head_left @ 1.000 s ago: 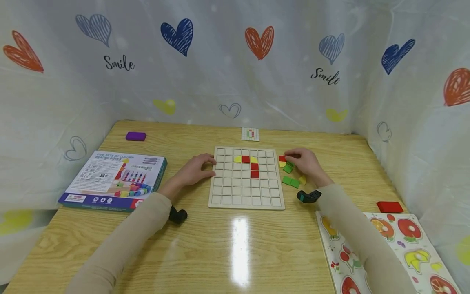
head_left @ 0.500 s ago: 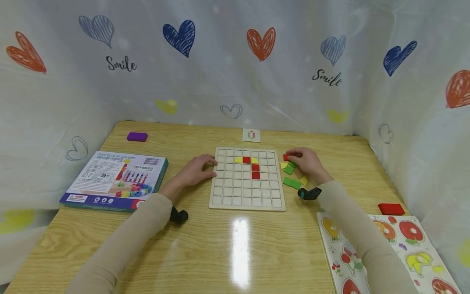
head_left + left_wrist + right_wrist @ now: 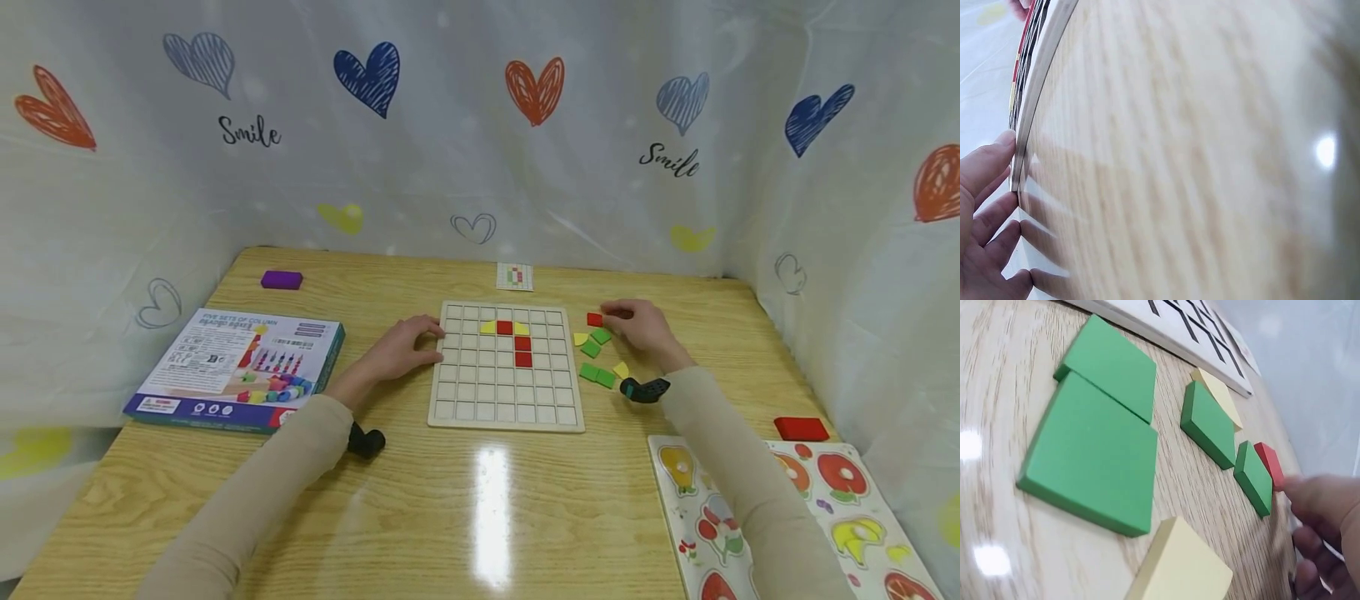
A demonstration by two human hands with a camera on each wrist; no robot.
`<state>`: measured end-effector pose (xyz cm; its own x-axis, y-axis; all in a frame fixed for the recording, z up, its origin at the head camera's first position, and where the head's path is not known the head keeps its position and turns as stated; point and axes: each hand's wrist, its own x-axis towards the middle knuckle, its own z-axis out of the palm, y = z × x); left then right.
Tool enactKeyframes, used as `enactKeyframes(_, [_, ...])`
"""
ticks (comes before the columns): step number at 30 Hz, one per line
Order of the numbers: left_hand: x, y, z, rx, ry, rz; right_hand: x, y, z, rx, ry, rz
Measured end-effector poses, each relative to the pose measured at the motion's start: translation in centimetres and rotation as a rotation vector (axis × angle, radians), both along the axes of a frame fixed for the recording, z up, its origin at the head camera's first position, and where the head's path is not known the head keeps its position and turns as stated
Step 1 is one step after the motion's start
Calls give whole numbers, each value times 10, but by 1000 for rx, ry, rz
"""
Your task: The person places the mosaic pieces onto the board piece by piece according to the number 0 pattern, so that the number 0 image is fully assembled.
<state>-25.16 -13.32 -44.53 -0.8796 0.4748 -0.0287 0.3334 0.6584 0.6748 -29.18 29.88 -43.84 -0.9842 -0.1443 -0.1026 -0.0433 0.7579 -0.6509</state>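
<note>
A square wooden grid board (image 3: 487,389) lies mid-table, with red squares (image 3: 522,359) and two yellow quarter-round pieces (image 3: 488,327) in its cells. My left hand (image 3: 399,348) touches its left edge with spread fingers; the left wrist view shows the thumb (image 3: 991,156) and fingertips against that edge. Right of the board, my right hand (image 3: 641,325) pinches a loose red square tile (image 3: 595,319) at its right end, low over the table. Beside it lie several green tiles (image 3: 602,335) and two yellow pieces (image 3: 621,369). The hand's far fingers are partly hidden.
A small pattern card (image 3: 515,277) lies behind the board. At left are a boxed bead set (image 3: 236,367) and a purple block (image 3: 282,280). A fruit puzzle board (image 3: 843,533) lies under my right forearm, with a red block (image 3: 801,429) behind it.
My right hand has moved a little to the right and the red tile with it, away from the yellow piece. Green tiles show more fully. The left hand stays at the board's edge.
</note>
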Motion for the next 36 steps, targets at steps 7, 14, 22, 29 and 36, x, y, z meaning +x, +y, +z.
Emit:
enactKeyframes(7, [0, 1, 0, -2, 0, 3, -3, -3, 1, 2, -17, 96])
enactKeyframes(14, [0, 1, 0, 3, 2, -2, -8, -6, 4, 28, -49, 98])
enactKeyframes(22, [0, 0, -1, 1, 9, 0, -9, -8, 2, 28, -30, 113])
enactKeyframes(29, [2, 1, 1, 1, 4, 3, -9, -12, 1, 81, 32, 132])
enactKeyframes(36, [2, 0, 1, 1, 6, 6, -10, -20, 3, 104, 41, 134])
